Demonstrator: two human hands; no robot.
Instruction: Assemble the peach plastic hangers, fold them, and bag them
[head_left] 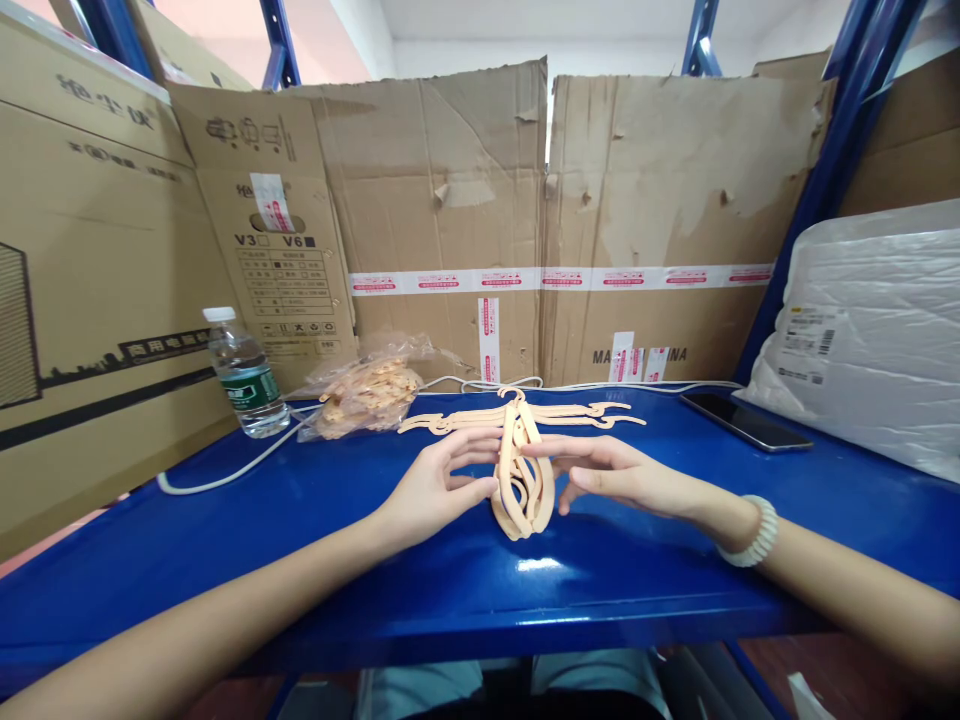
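Observation:
A folded beige folding hanger [541, 490] stands in front of me over the blue tabletop, its arms bent down into a narrow loop. My left hand [439, 480] has it at the left side, thumb against the edge and fingertips running partly behind it. From the right, my right hand [611, 472] touches the hanger with an outstretched index finger. Its thumb and other fingers are apart. Just beyond lie several unfolded beige hangers [581, 418], side by side, with a hook [512, 394] showing above the folded one.
A water bottle [246, 375] and a clear plastic bag of beige pieces [367, 395] are at the left. A white cable [225, 487] runs along the back. At right are a phone [746, 420] and a white wrapped package [877, 330]. Cardboard [442, 190] walls the blue table [420, 590].

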